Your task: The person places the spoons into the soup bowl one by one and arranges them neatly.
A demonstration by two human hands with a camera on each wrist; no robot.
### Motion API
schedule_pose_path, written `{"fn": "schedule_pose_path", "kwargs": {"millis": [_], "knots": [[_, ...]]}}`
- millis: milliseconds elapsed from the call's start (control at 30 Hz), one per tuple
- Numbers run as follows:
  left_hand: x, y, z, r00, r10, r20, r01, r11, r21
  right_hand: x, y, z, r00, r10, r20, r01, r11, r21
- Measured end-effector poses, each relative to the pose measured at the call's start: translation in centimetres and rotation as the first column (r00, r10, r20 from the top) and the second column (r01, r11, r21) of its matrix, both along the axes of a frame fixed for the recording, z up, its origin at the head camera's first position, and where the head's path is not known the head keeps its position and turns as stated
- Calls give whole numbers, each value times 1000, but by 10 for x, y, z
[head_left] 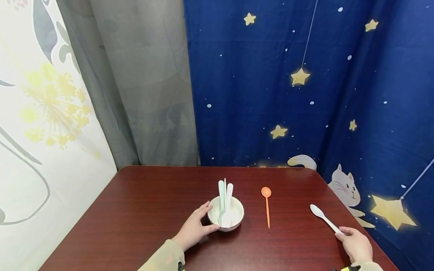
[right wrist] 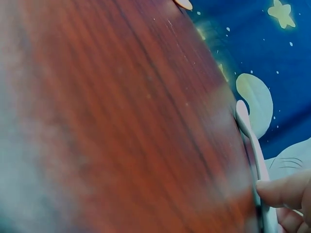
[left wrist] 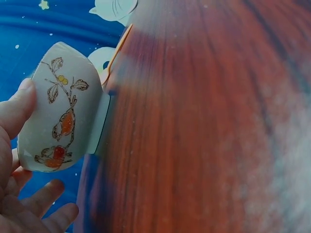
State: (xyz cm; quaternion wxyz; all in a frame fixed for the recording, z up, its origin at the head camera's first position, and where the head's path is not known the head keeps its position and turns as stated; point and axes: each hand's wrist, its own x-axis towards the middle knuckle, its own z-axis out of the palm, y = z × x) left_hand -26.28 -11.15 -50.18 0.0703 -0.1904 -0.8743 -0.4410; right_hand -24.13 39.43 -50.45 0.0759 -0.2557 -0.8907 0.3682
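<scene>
A small white bowl (head_left: pixel 239 213) stands mid-table, its outer side painted with a branch of leaves and orange fruit in the left wrist view. My left hand (head_left: pixel 195 228) holds the bowl's left side between thumb and fingers, the other fingers spread. In the bowl lean a pale green utensil (head_left: pixel 222 195), a white spoon (head_left: pixel 229 199) and a thin white handle (head_left: pixel 225 184); the lower ends are partly hidden. Off to the right, my right hand (head_left: pixel 356 244) pinches the handle end of another white spoon (head_left: pixel 318 211), its bowl pointing away from me.
An orange spoon (head_left: pixel 266 203) lies on the dark red table (head_left: pixel 152 195) between the bowl and my right hand. Grey and blue star-patterned curtains (head_left: pixel 237 94) hang beyond the far edge. A white patterned cloth (head_left: pixel 61 169) hangs at the left.
</scene>
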Motion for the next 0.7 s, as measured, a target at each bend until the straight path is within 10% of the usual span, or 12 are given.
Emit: {"fn": "schedule_pose_path", "kwargs": {"millis": [700], "knots": [[1,0,0,1000,7,-8,-7,1000,-6,4,-3,3,1000,-13,12,13,1000,8]]}}
